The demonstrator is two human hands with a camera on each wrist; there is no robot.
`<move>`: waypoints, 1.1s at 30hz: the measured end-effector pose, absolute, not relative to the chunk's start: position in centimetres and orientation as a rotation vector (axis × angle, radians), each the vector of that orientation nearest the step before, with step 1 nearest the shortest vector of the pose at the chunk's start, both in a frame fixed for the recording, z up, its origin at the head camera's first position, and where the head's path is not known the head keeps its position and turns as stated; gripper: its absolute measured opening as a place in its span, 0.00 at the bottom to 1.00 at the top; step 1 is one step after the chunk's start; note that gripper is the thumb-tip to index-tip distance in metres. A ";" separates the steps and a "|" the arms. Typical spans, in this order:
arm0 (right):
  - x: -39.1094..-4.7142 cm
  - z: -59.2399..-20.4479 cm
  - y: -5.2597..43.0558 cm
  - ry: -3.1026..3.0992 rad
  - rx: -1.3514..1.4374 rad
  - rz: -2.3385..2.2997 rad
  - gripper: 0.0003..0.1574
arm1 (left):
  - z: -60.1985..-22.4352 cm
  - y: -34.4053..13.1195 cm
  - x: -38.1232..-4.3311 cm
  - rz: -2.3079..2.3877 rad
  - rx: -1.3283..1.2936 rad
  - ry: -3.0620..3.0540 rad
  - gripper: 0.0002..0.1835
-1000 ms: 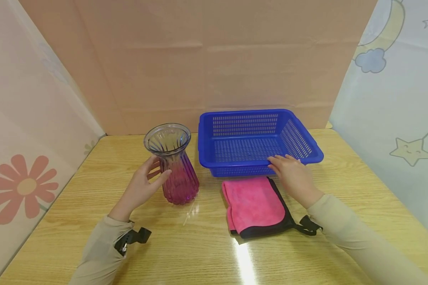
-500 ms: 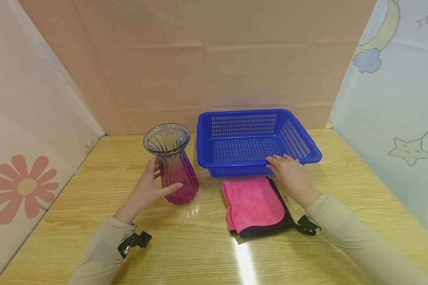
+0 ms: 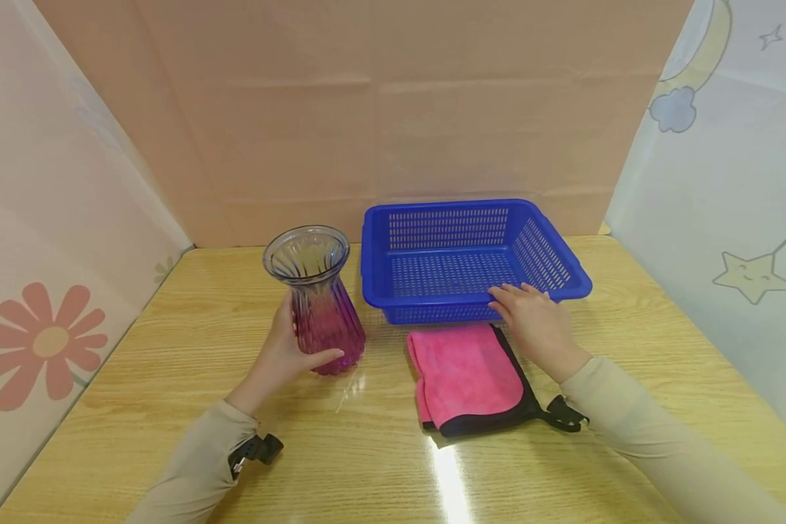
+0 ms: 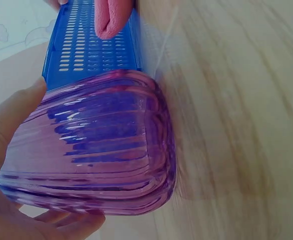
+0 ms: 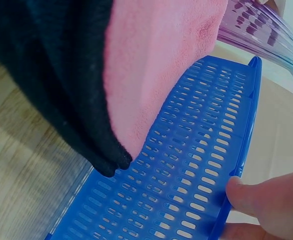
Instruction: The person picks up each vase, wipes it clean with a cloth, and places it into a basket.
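Note:
A ribbed glass vase, clear-blue at its flared mouth and purple-pink at the base, stands upright on the wooden table. My left hand grips its lower body from the left, the thumb across the front and the fingers behind, partly hidden. In the left wrist view, thumb and fingertips lie on opposite sides of the glass vase. My right hand holds the front rim of a blue plastic basket. The right wrist view shows the thumb on the rim's outside with fingers over the other side.
A folded pink cloth with black edging and a loop lies in front of the basket, beside my right forearm. Behind the table rises a brown paper-like backdrop. Patterned white panels stand at both sides.
My left hand has closed in around the vase, its thumb sliding right and down across the front. Vase, cloth and right hand stay put; the basket has barely moved.

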State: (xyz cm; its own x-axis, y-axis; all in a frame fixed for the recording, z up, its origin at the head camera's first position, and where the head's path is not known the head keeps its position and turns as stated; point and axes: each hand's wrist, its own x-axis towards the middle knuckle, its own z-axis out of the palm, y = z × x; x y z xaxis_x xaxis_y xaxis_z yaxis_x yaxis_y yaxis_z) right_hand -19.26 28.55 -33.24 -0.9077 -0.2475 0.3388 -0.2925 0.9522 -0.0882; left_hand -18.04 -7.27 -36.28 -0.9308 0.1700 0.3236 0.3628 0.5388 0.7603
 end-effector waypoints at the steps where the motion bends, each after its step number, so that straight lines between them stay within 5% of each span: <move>1: -19.2 -33.3 28.6 -2.772 0.395 0.195 0.20 | -36.3 -7.2 -18.0 -1.338 -0.454 -2.560 0.62; 33: -19.2 -33.5 28.5 -2.759 0.388 0.204 0.19 | -36.5 -6.9 -17.2 -1.465 -0.159 -2.555 0.54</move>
